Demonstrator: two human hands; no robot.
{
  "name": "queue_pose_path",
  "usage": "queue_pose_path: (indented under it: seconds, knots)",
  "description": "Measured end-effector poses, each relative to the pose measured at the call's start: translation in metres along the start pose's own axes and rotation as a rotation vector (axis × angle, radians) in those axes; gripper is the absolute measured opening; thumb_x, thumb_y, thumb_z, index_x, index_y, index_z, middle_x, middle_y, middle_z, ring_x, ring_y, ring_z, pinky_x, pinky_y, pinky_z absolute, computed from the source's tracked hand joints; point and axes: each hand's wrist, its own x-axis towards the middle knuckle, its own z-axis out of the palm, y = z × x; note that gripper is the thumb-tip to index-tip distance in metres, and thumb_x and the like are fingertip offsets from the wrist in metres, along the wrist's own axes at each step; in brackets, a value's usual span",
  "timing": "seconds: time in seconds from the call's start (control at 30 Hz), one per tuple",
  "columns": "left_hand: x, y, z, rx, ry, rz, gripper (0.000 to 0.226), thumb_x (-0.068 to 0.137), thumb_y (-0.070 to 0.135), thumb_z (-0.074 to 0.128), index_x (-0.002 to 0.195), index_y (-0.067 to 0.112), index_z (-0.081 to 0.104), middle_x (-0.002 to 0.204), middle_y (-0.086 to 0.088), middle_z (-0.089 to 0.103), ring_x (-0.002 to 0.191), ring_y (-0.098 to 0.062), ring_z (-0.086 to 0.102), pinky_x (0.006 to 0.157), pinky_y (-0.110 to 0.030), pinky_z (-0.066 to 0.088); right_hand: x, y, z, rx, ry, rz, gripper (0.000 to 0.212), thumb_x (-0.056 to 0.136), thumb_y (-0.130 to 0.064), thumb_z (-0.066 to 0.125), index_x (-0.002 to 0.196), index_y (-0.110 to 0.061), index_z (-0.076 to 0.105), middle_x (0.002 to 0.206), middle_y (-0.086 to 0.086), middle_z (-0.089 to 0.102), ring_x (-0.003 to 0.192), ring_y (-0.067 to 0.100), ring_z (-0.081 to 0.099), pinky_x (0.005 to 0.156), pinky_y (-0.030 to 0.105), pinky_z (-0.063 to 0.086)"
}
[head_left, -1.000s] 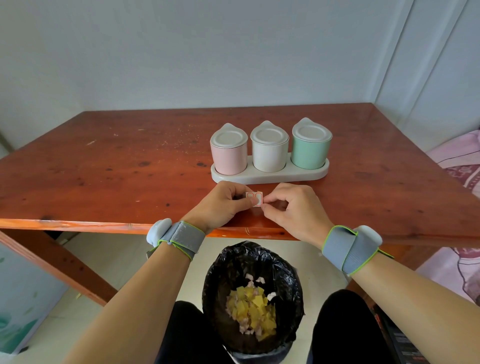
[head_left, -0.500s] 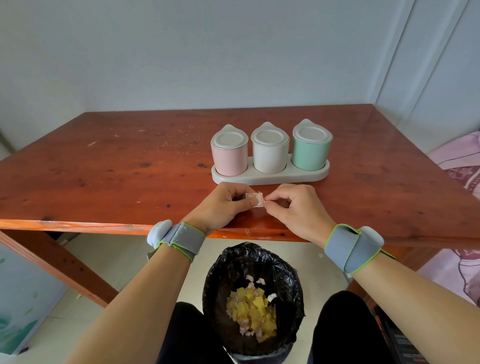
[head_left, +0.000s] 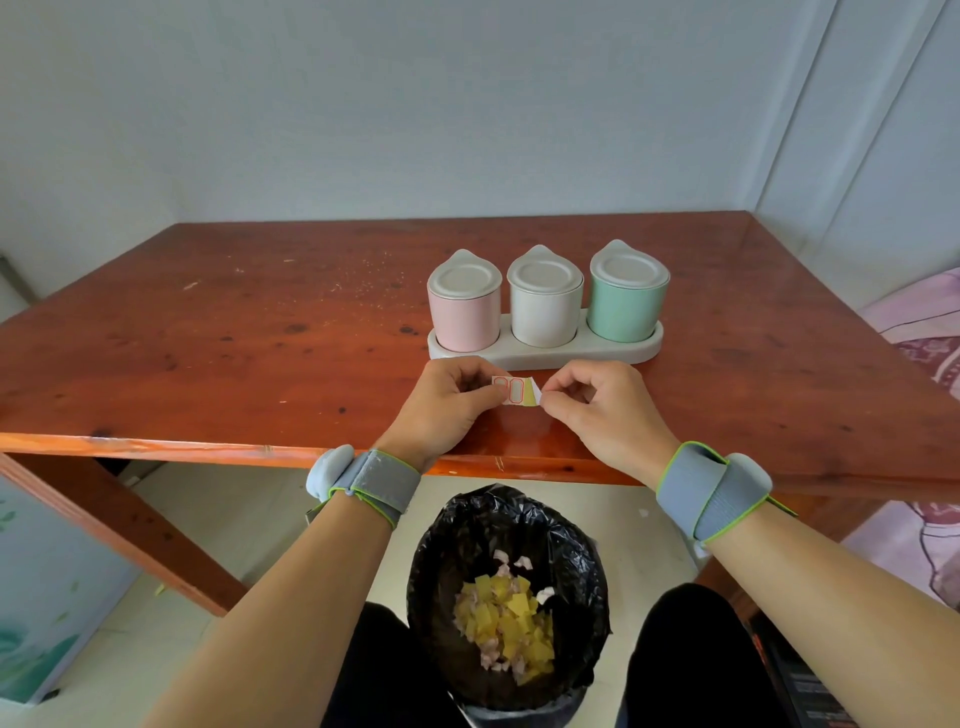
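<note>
A small white label strip (head_left: 511, 391) with red-outlined stickers is held just above the near part of the red-brown table (head_left: 234, 338). My left hand (head_left: 447, 405) pinches its left end. My right hand (head_left: 597, 410) pinches a sticker at its right end, lifted so the yellow backing shows beneath. Behind the hands stand a pink jar (head_left: 464, 306), a white jar (head_left: 544, 301) and a green jar (head_left: 627, 296), all lidded, in one grey tray (head_left: 623, 353).
Below the table's near edge, between my knees, a bin lined with a black bag (head_left: 467, 545) holds several yellow and pale paper scraps (head_left: 506, 618). A pink patterned bed cover (head_left: 914, 338) lies at the right. Walls close the back and right.
The right hand has pulled slightly right, peeling a sticker away from the strip so the yellow backing now shows. The left hand stays in place.
</note>
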Motion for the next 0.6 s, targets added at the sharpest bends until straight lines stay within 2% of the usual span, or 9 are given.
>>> queue_pose_path:
  seconds: [0.07, 0.13, 0.2, 0.3, 0.4, 0.5, 0.6]
  knots:
    - [0.0003, -0.0006, 0.0003, -0.014, 0.036, 0.016, 0.016, 0.083, -0.001, 0.063, 0.084, 0.015, 0.067, 0.072, -0.007, 0.059, 0.072, -0.021, 0.05, 0.071, -0.028, 0.043, 0.0007, 0.0005, -0.0002, 0.017, 0.005, 0.011, 0.007, 0.077, -0.008, 0.069, 0.072, -0.01, 0.071, 0.056, -0.009, 0.056, 0.047, 0.004, 0.044, 0.051, 0.01, 0.036]
    - [0.0008, -0.0012, -0.0001, -0.017, 0.064, 0.031, 0.018, 0.083, -0.003, 0.061, 0.092, 0.013, 0.06, 0.064, -0.002, 0.05, 0.066, -0.022, 0.043, 0.061, -0.027, 0.038, 0.0018, 0.0016, -0.0006, 0.043, 0.009, 0.027, 0.008, 0.077, -0.009, 0.068, 0.07, -0.011, 0.07, 0.056, -0.006, 0.056, 0.049, 0.006, 0.044, 0.052, 0.013, 0.037]
    - [0.0015, -0.0021, 0.0003, 0.004, 0.1, 0.048, 0.018, 0.084, -0.003, 0.057, 0.093, 0.012, 0.057, 0.064, -0.008, 0.045, 0.064, -0.022, 0.038, 0.058, -0.03, 0.034, 0.0026, 0.0026, -0.0011, 0.061, 0.011, 0.04, 0.009, 0.077, -0.008, 0.067, 0.069, -0.012, 0.07, 0.055, -0.005, 0.056, 0.05, 0.008, 0.044, 0.051, 0.015, 0.038]
    - [0.002, -0.0023, 0.0029, 0.06, 0.141, 0.073, 0.014, 0.085, -0.002, 0.057, 0.085, 0.01, 0.063, 0.071, -0.012, 0.05, 0.063, -0.019, 0.042, 0.061, -0.029, 0.038, 0.0043, 0.0044, -0.0019, 0.086, -0.01, 0.073, 0.011, 0.078, -0.009, 0.066, 0.068, -0.013, 0.069, 0.046, -0.012, 0.051, 0.047, 0.008, 0.042, 0.05, 0.016, 0.036]
    - [0.0012, -0.0002, 0.0045, 0.026, 0.118, 0.036, 0.008, 0.085, 0.005, 0.063, 0.087, 0.009, 0.069, 0.077, -0.008, 0.06, 0.064, -0.006, 0.052, 0.065, -0.019, 0.044, 0.0066, 0.0054, -0.0016, 0.096, -0.063, 0.097, 0.009, 0.079, -0.011, 0.067, 0.07, -0.012, 0.069, 0.045, -0.012, 0.05, 0.049, 0.011, 0.041, 0.054, 0.024, 0.036]
    - [0.0018, -0.0011, 0.0041, -0.03, 0.083, -0.015, 0.009, 0.084, 0.011, 0.066, 0.09, 0.005, 0.069, 0.089, -0.009, 0.065, 0.078, -0.014, 0.057, 0.077, -0.026, 0.047, 0.0068, 0.0033, -0.0014, 0.079, -0.105, 0.104, 0.009, 0.079, -0.014, 0.069, 0.07, -0.013, 0.071, 0.054, -0.002, 0.054, 0.051, 0.012, 0.042, 0.056, 0.027, 0.037]
    - [0.0021, 0.0004, 0.0053, 0.009, 0.049, -0.025, 0.002, 0.082, 0.01, 0.068, 0.081, 0.008, 0.068, 0.094, -0.004, 0.063, 0.081, -0.016, 0.057, 0.078, -0.027, 0.047, 0.0065, 0.0023, -0.0017, 0.065, -0.128, 0.11, 0.009, 0.079, -0.017, 0.07, 0.07, -0.016, 0.071, 0.055, -0.003, 0.054, 0.052, 0.013, 0.042, 0.057, 0.029, 0.037]
